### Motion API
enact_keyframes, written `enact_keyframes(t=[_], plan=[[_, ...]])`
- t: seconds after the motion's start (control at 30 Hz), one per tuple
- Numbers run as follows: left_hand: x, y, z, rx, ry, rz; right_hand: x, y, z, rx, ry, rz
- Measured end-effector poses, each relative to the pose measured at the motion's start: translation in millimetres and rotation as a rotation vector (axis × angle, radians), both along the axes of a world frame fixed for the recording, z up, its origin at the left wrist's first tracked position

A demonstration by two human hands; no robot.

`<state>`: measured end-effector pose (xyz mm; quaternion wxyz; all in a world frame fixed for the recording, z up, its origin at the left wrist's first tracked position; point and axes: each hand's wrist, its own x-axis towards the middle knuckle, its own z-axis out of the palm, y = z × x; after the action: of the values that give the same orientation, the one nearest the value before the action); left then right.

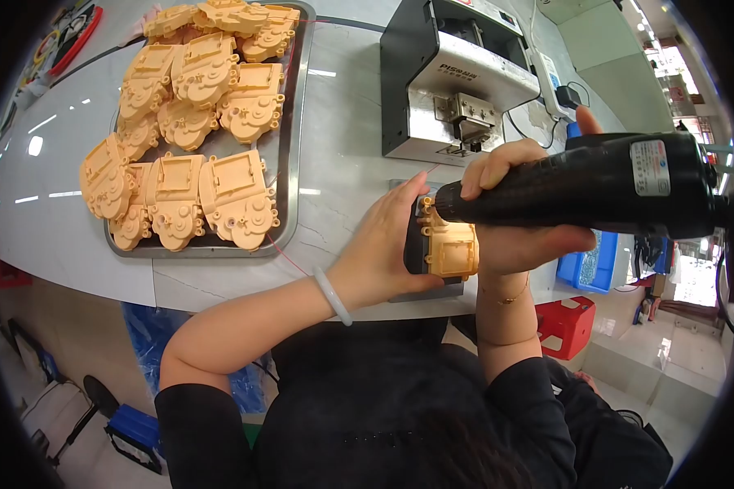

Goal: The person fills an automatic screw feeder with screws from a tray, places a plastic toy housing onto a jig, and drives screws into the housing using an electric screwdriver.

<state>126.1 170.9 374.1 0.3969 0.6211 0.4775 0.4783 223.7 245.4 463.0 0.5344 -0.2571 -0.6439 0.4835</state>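
Observation:
My right hand (pixel 506 204) is wrapped round a black electric screwdriver (pixel 579 183), which lies nearly level across the view with a white label near its cabled end. Its nose reaches over a yellow plastic housing (pixel 453 248). The housing sits against a dark block (pixel 417 244) at the table's front edge. My left hand (pixel 379 240) holds the block and housing from the left, thumb at the near side and fingers at the far side. The screwdriver's tip and the spot under it are hidden.
A metal tray (pixel 294 138) at the left carries several yellow housings (pixel 240 196), some stacked. Beyond my hands stands a black and silver screw feeder (pixel 457 81). A blue bin (pixel 589 265) and a red stool (pixel 567 326) are at the right. A power strip (pixel 549 85) lies behind.

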Motion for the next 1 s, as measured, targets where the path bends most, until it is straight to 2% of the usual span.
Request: enact_keyframes(t=[0.3,0.47,0.57,0.8,1.0], plan=[[1,2,-4,0.054,-0.001,0.014,2,-2,-7,0.028,0.182,0.015],[1,1,-3,0.041,0.002,0.017,-2,-7,1,0.029,0.006,-0.059],[2,3,-5,0.025,0.008,-0.004,-4,-11,1,0.031,-0.014,-0.059],[1,1,-4,-0.014,-0.003,-0.021,4,2,-11,0.166,0.179,0.150],[1,0,-7,0.001,0.013,-0.007,5,4,-11,0.211,0.213,0.176]])
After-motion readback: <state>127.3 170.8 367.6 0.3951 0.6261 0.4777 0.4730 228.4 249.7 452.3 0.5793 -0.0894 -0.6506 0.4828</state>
